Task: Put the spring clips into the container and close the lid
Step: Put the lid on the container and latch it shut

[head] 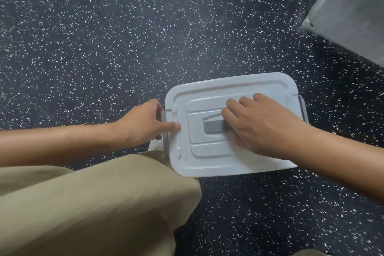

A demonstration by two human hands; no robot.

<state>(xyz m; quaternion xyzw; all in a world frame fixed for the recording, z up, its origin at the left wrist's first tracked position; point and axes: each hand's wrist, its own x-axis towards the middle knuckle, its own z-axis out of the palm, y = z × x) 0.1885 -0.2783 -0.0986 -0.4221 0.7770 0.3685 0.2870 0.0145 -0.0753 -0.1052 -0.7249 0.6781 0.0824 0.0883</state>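
Note:
A white plastic container with its white lid (209, 156) on top sits on the dark speckled floor. A grey handle (213, 126) lies flat in the lid's middle recess. My right hand (259, 124) rests flat on the lid, fingers spread over the handle's right part. My left hand (143, 122) grips the grey latch (165, 131) on the container's left end, thumb pressed on the lid's edge. A second grey latch (303, 110) shows at the right end. No spring clips are visible; the inside of the container is hidden.
My knee in tan trousers (99, 203) fills the lower left, touching the container's near left corner. A grey slab (351, 12) stands at the upper right. Dark speckled floor (145, 37) surrounds the container.

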